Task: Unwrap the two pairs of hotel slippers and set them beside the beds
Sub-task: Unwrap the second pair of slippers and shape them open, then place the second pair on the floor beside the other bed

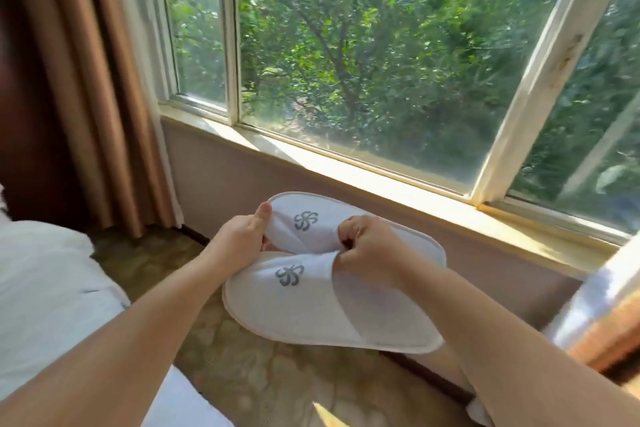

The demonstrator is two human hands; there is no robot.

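Window (540, 73) panes in white frames fill the upper half of the view, with green trees (346, 45) behind the glass. A brown curtain (86, 80) hangs in folds down the left side. Below the glass runs a pale sill (519, 227), and under it a plain wall (214, 177). White bedding of a bed (45, 288) takes the lower left corner. At the right edge lies a blurred strip of white and orange fabric (606, 315); what it belongs to cannot be told. Patterned carpet (277, 385) covers the floor between them.

Both bare forearms reach in from the bottom and hold a pair of white slippers in the air above the carpet, in front of the wall under the sill. The near slipper (294, 308) lies lowest, and the far slipper (311, 208) rests partly overlapped behind it, both with toes pointing left.

The left hand (239, 236) grasps the toe end of the far slipper, thumb on top and fingers underneath. The right hand (367, 250) is curled, pinching the open edge of the near slipper's upper band.

Each upper carries a small grey emblem (305, 220), the other one (289, 274) on the near slipper.
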